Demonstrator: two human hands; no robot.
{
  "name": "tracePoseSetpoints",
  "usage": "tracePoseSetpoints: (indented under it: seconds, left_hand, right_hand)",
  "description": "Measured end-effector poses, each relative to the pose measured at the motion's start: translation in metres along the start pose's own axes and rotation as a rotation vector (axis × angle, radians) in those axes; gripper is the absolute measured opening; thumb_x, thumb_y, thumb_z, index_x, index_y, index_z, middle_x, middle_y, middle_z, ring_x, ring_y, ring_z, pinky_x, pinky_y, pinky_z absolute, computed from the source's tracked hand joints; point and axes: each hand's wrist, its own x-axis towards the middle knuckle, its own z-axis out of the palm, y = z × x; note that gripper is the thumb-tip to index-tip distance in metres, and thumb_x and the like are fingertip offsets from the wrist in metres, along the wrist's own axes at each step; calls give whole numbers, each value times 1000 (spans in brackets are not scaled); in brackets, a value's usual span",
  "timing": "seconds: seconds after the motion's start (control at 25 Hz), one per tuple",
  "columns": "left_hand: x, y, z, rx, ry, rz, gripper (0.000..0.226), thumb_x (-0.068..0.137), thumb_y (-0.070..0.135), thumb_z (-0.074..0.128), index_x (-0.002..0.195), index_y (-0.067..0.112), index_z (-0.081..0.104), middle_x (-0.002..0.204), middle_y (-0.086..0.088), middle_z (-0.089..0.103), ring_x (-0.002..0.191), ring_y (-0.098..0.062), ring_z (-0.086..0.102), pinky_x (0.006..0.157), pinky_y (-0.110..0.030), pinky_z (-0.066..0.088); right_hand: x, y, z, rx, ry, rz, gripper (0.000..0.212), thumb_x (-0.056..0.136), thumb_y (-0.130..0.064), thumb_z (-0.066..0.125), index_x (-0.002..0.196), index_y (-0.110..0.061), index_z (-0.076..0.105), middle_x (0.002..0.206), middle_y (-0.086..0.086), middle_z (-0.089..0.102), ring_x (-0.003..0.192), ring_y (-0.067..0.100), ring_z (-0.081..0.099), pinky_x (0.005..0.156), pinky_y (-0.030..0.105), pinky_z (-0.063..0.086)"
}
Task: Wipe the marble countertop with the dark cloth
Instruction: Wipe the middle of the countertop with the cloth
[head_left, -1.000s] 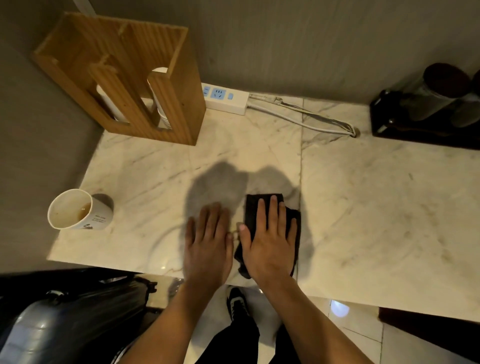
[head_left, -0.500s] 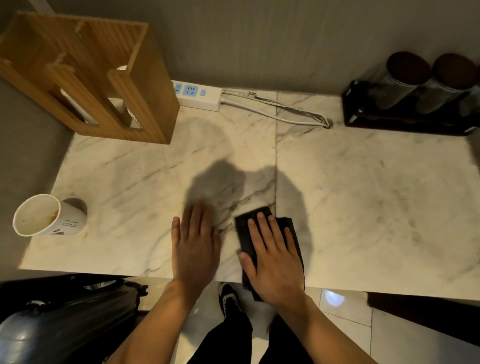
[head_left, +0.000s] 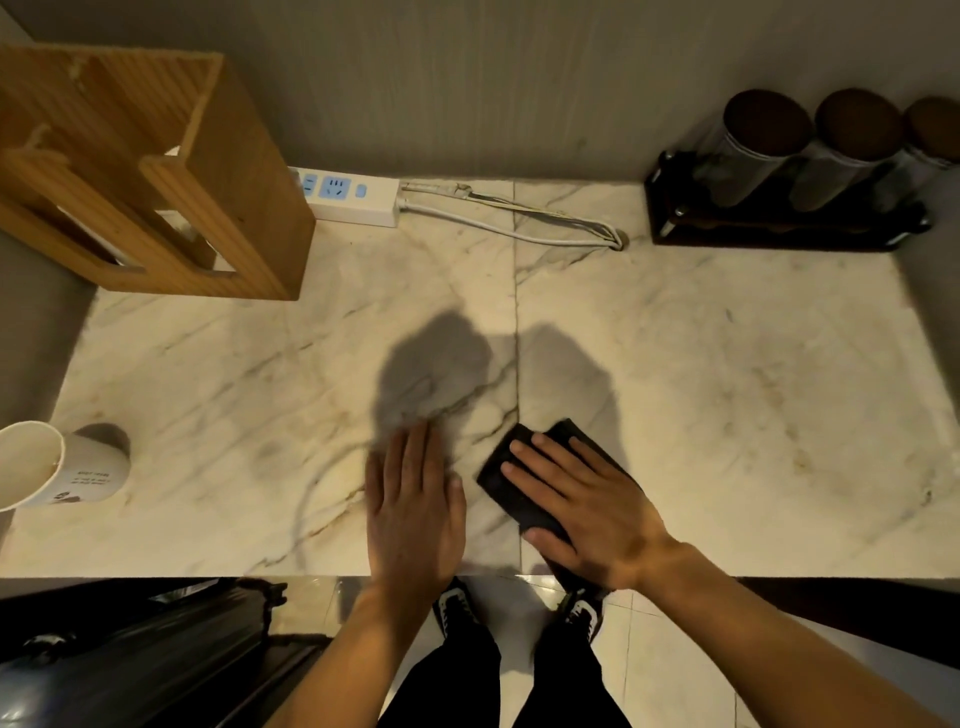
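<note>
Two hands lie flat on the table (head_left: 701, 395), both near its front edge. The right hand (head_left: 587, 512) is spread, palm down, and presses the cloth (head_left: 511, 488), which is folded and lies just right of the seam between the two marble slabs; its near end hangs a little over the edge. The left hand (head_left: 413, 512) rests on bare marble just left of the cloth, fingers straight and close together, holding nothing.

The first risk, in my judgement, is at this edge: if the right hand pulls nearer, the cloth can slip off the table and fall to the floor beside the shoes (head_left: 457, 605). Also a flat palm does not grip, so in a fast stroke the cloth may bunch or stay behind.

Farther out, a wide stroke to the left could hit the paper cup (head_left: 78, 475), which stands at the left near corner and would tip easily; I cannot tell if it holds liquid. At the far side lies a power strip (head_left: 353, 195) with its cable (head_left: 519, 228). A wet cloth pushed there could catch the cable.
</note>
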Motion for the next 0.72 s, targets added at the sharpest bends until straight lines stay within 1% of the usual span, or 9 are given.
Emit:
tracePoseSetpoints:
  seconds: [0.08, 0.24, 0.4, 0.52, 0.64, 0.72]
  left_hand:
    - [3, 5, 3, -13, 8, -2, 57, 96, 33, 28, 145, 5, 37, 152, -15, 38, 143, -31, 29, 117, -51, 17]
    - [11, 17, 8, -48, -8, -15, 59, 97, 36, 24, 145, 4, 35, 153, -16, 36, 143, -31, 28, 116, -53, 20]
    - [22, 34, 10, -26, -14, 40, 59, 96, 36, 27, 144, 3, 37, 150, -17, 39, 141, -31, 32, 117, -51, 20]
    - [32, 43, 13, 19, -17, 53, 58, 95, 36, 30, 141, 4, 43, 148, -16, 43, 140, -32, 35, 116, -51, 19]
    - [38, 50, 17, 59, -38, 71, 57, 94, 36, 33, 139, 5, 47, 147, -15, 45, 138, -33, 37, 114, -56, 25]
    - [38, 52, 19, 72, -40, 89, 57, 94, 36, 35, 140, 5, 46, 148, -15, 44, 139, -33, 36, 112, -58, 28]
  right_hand:
    - [7, 13, -3, -3, -14, -25, 65, 94, -53, 35, 151, -26, 21, 160, -3, 15, 147, 18, 9, 118, 44, 17]
    - [26, 30, -11, 23, 23, 6, 61, 96, -51, 34, 150, -24, 26, 159, -2, 20, 147, 18, 14, 117, 44, 20]
    - [47, 45, -16, 26, 32, 46, 61, 97, -52, 29, 151, -26, 21, 160, -3, 17, 147, 17, 11, 119, 42, 15]
    - [65, 57, -19, 22, 34, 92, 62, 96, -52, 28, 152, -27, 17, 160, -3, 15, 148, 17, 9, 119, 42, 13]
    - [82, 70, -22, 25, 54, 139, 63, 96, -53, 28, 152, -26, 17, 160, -3, 16, 148, 17, 8, 119, 41, 10]
    - [92, 77, -23, 24, 73, 176, 63, 96, -53, 28, 152, -25, 16, 161, -3, 15, 148, 16, 6, 119, 41, 9]
